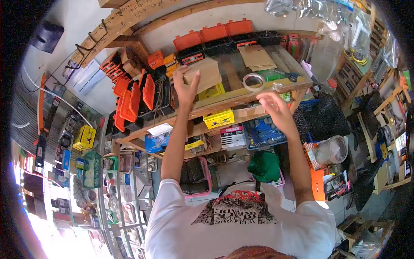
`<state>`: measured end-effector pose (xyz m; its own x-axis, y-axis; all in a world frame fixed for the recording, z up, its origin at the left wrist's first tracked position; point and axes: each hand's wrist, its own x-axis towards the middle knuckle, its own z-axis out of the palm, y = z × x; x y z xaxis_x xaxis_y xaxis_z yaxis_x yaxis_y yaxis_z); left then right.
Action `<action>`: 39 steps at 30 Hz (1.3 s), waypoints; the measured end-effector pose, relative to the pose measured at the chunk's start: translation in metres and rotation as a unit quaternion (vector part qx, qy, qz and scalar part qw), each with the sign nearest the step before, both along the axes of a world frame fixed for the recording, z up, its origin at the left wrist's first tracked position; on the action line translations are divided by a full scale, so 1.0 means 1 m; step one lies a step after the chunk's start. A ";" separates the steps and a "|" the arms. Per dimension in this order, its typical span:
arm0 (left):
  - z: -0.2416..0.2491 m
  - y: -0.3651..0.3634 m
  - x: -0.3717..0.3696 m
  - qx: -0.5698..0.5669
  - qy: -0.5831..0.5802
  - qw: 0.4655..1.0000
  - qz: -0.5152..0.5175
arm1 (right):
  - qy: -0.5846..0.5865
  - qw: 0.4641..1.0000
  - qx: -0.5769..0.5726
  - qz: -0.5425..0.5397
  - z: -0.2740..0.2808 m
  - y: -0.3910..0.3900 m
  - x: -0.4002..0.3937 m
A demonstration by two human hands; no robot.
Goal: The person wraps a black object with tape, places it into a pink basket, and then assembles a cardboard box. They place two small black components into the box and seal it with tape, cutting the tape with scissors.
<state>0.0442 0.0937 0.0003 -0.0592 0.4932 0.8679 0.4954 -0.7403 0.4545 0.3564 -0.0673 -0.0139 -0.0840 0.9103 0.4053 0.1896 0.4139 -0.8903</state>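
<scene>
A folded piece of brown cardboard (206, 74) stands tilted over the glass-topped counter. My left hand (186, 88) grips its left side, with the thumb in front and the fingers at the upper edge. My right hand (276, 108) hovers by the counter's front edge, fingers apart and loosely bent, holding nothing that I can see. Just beyond its fingertips a roll of tape (253, 82) lies on the counter. Scissors (288, 76) with dark handles rest to the right of the roll. Flat brown cardboard sheets (257, 58) lie behind it.
Orange-lidded toolboxes (214, 36) line the back of the counter (239, 95), and more open orange cases (129, 101) stand at the left. Under the top, a yellow box (218, 118) and a blue tool set (265, 133) sit on a shelf. Plastic-wrapped goods (360, 32) hang at upper right.
</scene>
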 end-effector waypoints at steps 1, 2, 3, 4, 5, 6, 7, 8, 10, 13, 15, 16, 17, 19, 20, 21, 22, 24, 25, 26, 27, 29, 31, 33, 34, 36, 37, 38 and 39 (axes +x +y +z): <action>-0.009 0.011 -0.002 -0.018 0.030 0.999 -0.001 | 0.010 1.000 0.019 -0.007 0.004 0.012 0.002; -0.018 0.019 -0.003 -0.036 0.061 0.997 -0.002 | 0.010 1.000 0.029 -0.003 0.001 0.027 0.004; -0.027 0.026 -0.004 -0.044 0.055 0.997 -0.010 | 0.009 0.999 0.039 0.002 -0.007 0.045 0.006; -0.034 0.030 -0.003 -0.051 0.049 0.997 -0.018 | 0.008 0.999 0.049 0.007 -0.007 0.057 0.007; -0.038 0.036 -0.002 -0.058 0.043 0.997 -0.026 | -0.049 0.997 0.057 -0.011 -0.006 0.068 0.010; -0.034 0.037 0.000 -0.056 0.064 0.996 -0.014 | -0.105 0.992 0.064 -0.029 -0.002 0.076 0.009; -0.031 0.033 0.001 -0.056 0.085 0.995 -0.001 | -0.160 0.984 0.068 -0.047 0.001 0.084 0.008; -0.030 0.027 0.001 -0.059 0.104 0.993 0.013 | -0.166 0.976 0.119 -0.072 -0.003 0.093 0.004; -0.015 0.010 0.004 -0.089 0.133 0.987 0.029 | -0.298 0.929 0.174 -0.135 -0.011 0.102 0.000; 0.003 -0.004 0.004 -0.062 0.142 0.986 0.065 | -0.372 0.884 0.207 -0.192 -0.033 0.132 -0.005; 0.013 -0.017 0.007 -0.021 0.133 0.987 0.091 | -0.397 0.888 0.166 -0.165 -0.024 0.133 -0.007; 0.020 -0.032 0.011 0.000 0.129 0.986 0.102 | -0.410 0.877 0.164 -0.188 -0.027 0.134 -0.009; 0.024 -0.046 0.016 0.020 0.124 0.986 0.113 | -0.377 0.891 0.168 -0.190 -0.029 0.136 -0.009; 0.020 -0.071 0.027 0.026 0.106 0.991 0.079 | -0.310 0.915 0.170 -0.195 -0.026 0.130 -0.010; 0.016 -0.085 0.033 0.019 0.103 0.993 0.049 | -0.234 0.937 0.200 -0.167 -0.023 0.126 -0.009; 0.013 -0.099 0.040 0.011 0.102 0.995 0.017 | -0.192 0.952 0.192 -0.141 -0.015 0.116 -0.010; 0.011 -0.115 0.050 -0.030 0.084 0.996 -0.014 | -0.150 0.965 0.182 -0.114 -0.006 0.101 -0.011; 0.002 -0.137 0.071 -0.109 0.020 0.991 -0.080 | -0.086 0.984 0.141 -0.068 0.009 0.068 -0.016; -0.018 -0.134 0.077 -0.207 -0.074 0.964 -0.148 | -0.054 0.990 0.125 -0.047 0.011 0.052 -0.020; -0.016 -0.141 0.087 -0.240 -0.131 0.945 -0.179 | -0.024 0.993 0.108 -0.026 0.012 0.038 -0.022; -0.009 -0.150 0.096 -0.272 -0.188 0.920 -0.208 | 0.006 0.996 0.091 -0.007 0.015 0.024 -0.022; 0.000 -0.163 0.108 -0.300 -0.190 0.910 -0.216 | -0.022 0.984 0.173 -0.022 0.012 0.004 -0.021; -0.001 -0.164 0.116 -0.311 -0.177 0.904 -0.232 | -0.027 0.981 0.190 -0.008 0.017 -0.015 -0.019; -0.008 -0.167 0.119 -0.310 -0.156 0.904 -0.249 | 0.006 0.982 0.186 -0.011 0.012 -0.026 -0.017; -0.012 -0.168 0.119 -0.299 -0.145 0.907 -0.256 | -0.004 0.983 0.185 -0.010 0.010 -0.029 -0.012; -0.020 -0.171 0.124 -0.259 -0.126 0.924 -0.251 | -0.008 0.984 0.180 -0.010 0.009 -0.036 -0.007; -0.023 -0.173 0.126 -0.238 -0.117 0.932 -0.248 | -0.004 0.984 0.175 -0.008 0.011 -0.040 -0.005; -0.026 -0.176 0.127 -0.237 -0.117 0.933 -0.244 | 0.001 0.985 0.170 -0.006 0.012 -0.044 -0.003; -0.026 -0.177 0.129 -0.219 -0.111 0.939 -0.242 | -0.003 0.985 0.173 -0.007 0.012 -0.047 -0.001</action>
